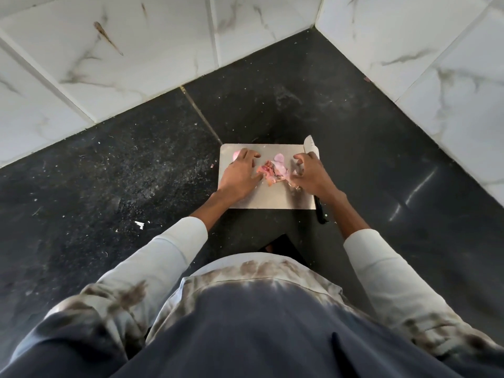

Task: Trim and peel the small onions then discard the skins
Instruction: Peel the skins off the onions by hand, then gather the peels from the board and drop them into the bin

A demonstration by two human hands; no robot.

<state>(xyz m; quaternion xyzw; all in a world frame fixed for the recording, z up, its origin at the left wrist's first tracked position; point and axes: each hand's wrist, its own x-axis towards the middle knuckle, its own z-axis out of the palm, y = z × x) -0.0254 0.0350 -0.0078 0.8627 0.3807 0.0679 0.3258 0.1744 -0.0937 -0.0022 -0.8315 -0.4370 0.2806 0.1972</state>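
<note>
A pale cutting board (275, 199) lies on the dark counter. In its middle sits a heap of pink and reddish onion skins (274, 170). My left hand (240, 174) rests palm down at the heap's left side, fingers spread, with a peeled pink onion (236, 154) just beyond its fingertips. My right hand (309, 173) is at the heap's right side, fingers curled and touching the skins. A knife (311, 147) lies along the board's right edge, blade pointing away, its black handle (321, 214) sticking out below my right wrist.
The black stone counter (122, 173) carries scattered crumbs and a white scrap (139, 224). White marble-tiled walls (136, 50) meet in a corner behind and to the right of the board.
</note>
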